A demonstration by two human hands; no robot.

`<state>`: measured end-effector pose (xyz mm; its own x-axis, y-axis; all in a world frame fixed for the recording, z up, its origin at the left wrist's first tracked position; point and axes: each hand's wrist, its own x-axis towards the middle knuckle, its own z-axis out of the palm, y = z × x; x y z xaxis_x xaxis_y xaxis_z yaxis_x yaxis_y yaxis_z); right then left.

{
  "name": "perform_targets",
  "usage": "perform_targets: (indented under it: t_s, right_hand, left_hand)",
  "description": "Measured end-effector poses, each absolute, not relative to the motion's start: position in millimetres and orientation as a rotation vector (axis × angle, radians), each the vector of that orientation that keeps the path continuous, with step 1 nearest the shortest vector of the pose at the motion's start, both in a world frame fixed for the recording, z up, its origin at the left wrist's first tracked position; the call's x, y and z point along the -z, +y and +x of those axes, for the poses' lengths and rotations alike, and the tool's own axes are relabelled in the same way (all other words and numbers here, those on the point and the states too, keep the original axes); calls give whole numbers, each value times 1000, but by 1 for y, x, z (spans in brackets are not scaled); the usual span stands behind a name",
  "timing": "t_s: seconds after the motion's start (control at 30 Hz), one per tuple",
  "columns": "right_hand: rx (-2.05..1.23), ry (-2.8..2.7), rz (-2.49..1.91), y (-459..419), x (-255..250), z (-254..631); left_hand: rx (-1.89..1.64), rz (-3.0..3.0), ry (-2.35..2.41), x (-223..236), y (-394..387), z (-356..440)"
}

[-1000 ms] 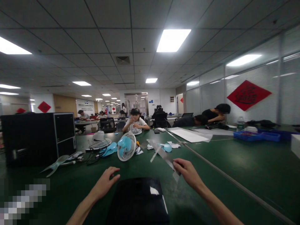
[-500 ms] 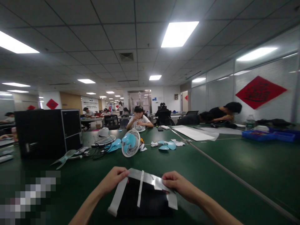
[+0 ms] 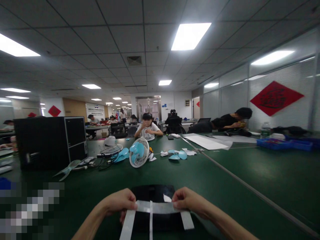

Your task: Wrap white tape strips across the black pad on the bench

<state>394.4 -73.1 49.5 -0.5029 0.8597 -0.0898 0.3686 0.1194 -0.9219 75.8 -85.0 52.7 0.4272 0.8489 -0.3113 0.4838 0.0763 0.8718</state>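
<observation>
Between both hands stretches a silvery, see-through strip [image 3: 163, 208]. White bands with fine lines hang from its ends, the left band [image 3: 127, 224] and the right band [image 3: 187, 220], and a narrow white strip [image 3: 151, 221] crosses its middle. My left hand [image 3: 123, 202] pinches the left end between thumb and fingers. The right end is pinched the same way by my right hand [image 3: 187, 200]. Under and behind the strip is a glossy black panel [image 3: 142, 192] with rounded corners; a small white patch [image 3: 167, 198] shows on it near my right fingers. Whether strip and panel touch, I cannot tell.
On the green table [image 3: 225, 193] stand a black computer case [image 3: 42, 143] at left and a white fan cage with blue blades [image 3: 139, 152] ahead. Blue fan blades [image 3: 178, 154], white sheets [image 3: 208, 140] and blue trays [image 3: 282, 144] lie farther off. A person [image 3: 148, 128] sits opposite.
Both hands have drawn the silvery strip lower and towards me. The black panel's far edge now shows beyond it, and the left band hangs closer to my body.
</observation>
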Motion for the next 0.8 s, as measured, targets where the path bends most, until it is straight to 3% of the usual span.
perform_targets:
  t_s: [0.2,0.8]
  right_hand:
    - [-1247,-2031,-1221,-71,-42,392]
    - [-851,-2248,-1284,-71,-34,390]
  left_hand:
    - [-263,1587,1255,-37,-75,71]
    - [-166,1722,1400,-46,-78,72]
